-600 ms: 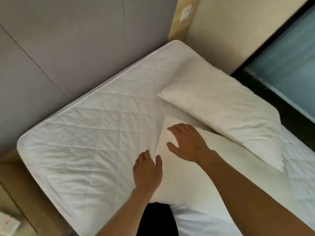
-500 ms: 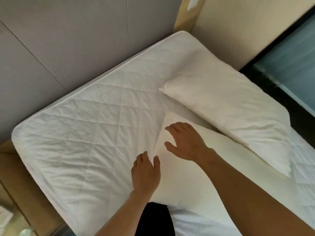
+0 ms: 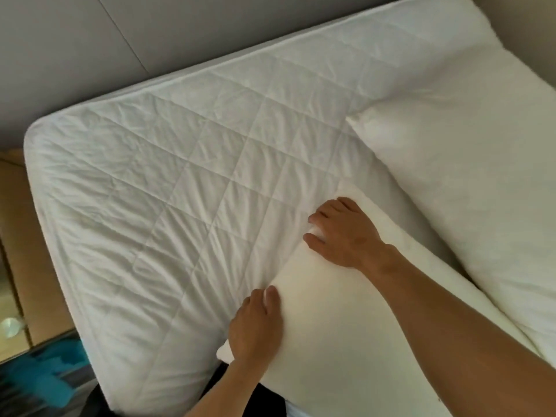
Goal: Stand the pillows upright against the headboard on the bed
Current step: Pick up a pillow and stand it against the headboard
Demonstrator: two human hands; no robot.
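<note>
Two white pillows lie flat on a white quilted mattress (image 3: 168, 182). The near pillow (image 3: 328, 320) lies under both my hands. My right hand (image 3: 343, 233) curls its fingers over that pillow's far left edge. Nearer to me, my left hand (image 3: 255, 326) grips the same edge, with the thumb on top. The far pillow (image 3: 469, 176) lies flat at the right, overlapping the near one, and neither hand touches it. A grey padded headboard (image 3: 120, 40) runs along the mattress's far edge.
A light wooden floor or side unit (image 3: 21, 236) lies left of the bed, with something blue (image 3: 39, 377) low at the left. A beige wall strip shows at the top right corner. My dark clothing sits against the mattress's near edge.
Both hands have closed onto the near pillow's left edge, where before they rested spread above it. The camera has moved closer and lower over the bed.
</note>
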